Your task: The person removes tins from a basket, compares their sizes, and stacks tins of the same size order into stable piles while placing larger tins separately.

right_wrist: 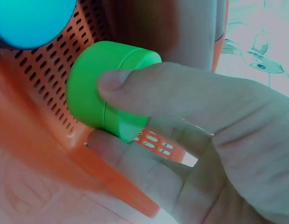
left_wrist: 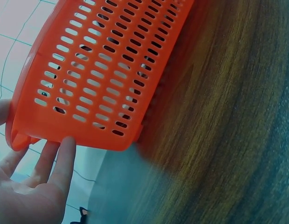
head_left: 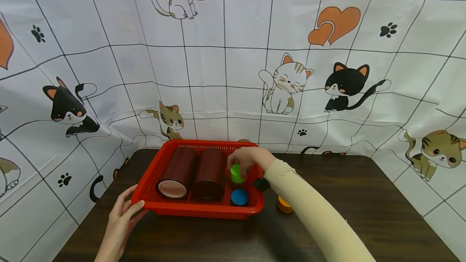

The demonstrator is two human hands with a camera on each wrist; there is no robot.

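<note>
Right hand (head_left: 247, 159): thumb and fingers pinch the smooth green cylinder (head_left: 236, 174), inside the slotted red plastic basket (head_left: 196, 209); its base is hidden
Left hand (head_left: 121, 215): grips the basket's near left corner
Left of right grip: two brown cylinders (head_left: 179, 169)
Just nearer: round blue lid (head_left: 239, 197)
Right, outside: orange-topped container (head_left: 284, 206), partly behind the sleeve (head_left: 316, 209)

From where I stand, even light brightens the far sheet (head_left: 240, 68). A soft shadow dims the table (head_left: 393, 205) near the basket's (head_left: 196, 210) right end. Both wrist views look hazy.
</note>
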